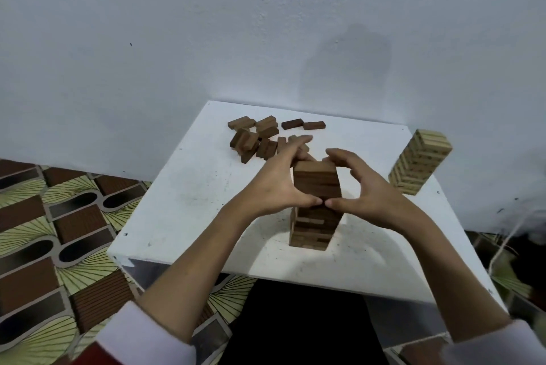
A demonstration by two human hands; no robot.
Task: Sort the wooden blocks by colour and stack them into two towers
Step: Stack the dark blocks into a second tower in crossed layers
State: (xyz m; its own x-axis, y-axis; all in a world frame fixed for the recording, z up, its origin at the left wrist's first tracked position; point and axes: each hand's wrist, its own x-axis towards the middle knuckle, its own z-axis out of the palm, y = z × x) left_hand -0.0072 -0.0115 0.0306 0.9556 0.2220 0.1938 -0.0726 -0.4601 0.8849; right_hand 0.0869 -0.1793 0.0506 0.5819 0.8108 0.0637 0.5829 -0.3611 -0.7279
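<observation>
White desk [183,187] against a plain pale wall [147,25], scuffed top; patterned brown-green floor [44,231] at left. Dark tower [314,205] stands mid-desk. Left hand [276,184] and right hand [365,187] cup its upper part, fingers curled round it, thumbs meeting in front. Loose dark blocks [260,138] lie behind. Light tower [419,162] stands at the desk's right edge.

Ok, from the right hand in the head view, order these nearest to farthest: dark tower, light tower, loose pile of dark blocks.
1. dark tower: the right hand is cupped round its top, centre of the table.
2. light tower: right edge of the table.
3. loose dark blocks: far left, beyond the left hand.
</observation>
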